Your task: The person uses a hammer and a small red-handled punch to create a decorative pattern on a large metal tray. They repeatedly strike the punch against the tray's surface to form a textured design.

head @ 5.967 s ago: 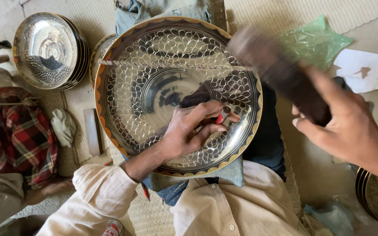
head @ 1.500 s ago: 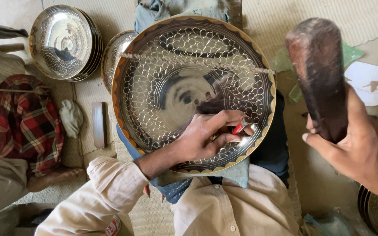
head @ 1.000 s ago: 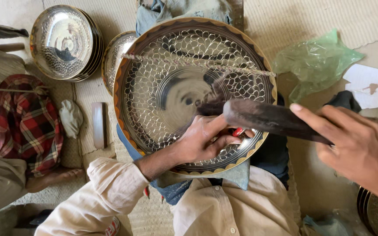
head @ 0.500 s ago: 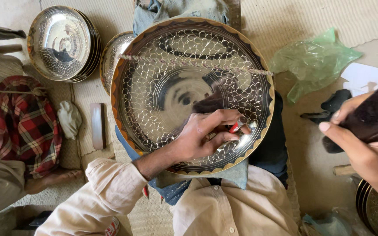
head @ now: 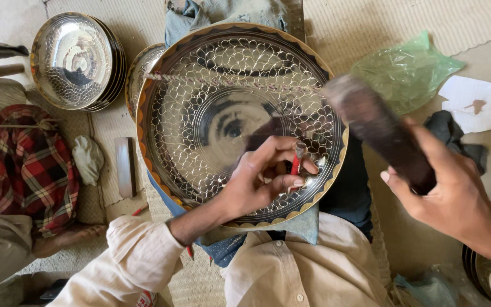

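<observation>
A large round metal plate (head: 200, 79) with a scale pattern and an orange-and-black rim rests on my lap. A twisted cord (head: 228, 83) runs across its upper half. My left hand (head: 265, 173) presses on the plate's lower right part and pinches a small red-handled punch (head: 295, 162) upright against the metal. My right hand (head: 447, 196) is off the plate's right edge and grips a dark wooden mallet (head: 379, 128). The mallet head is blurred and hangs over the plate's right rim, above the punch.
A stack of shiny metal bowls (head: 75, 59) sits at the upper left, and another plate (head: 143, 62) peeks from under the big one. A red checked cloth (head: 26, 165) lies left. A green plastic bag (head: 407, 68), white paper (head: 473, 102) and a dark plate (head: 478, 267) lie right.
My right hand has swung the mallet in from the far right to over the plate's right rim. My left hand still holds the punch at the same spot.
</observation>
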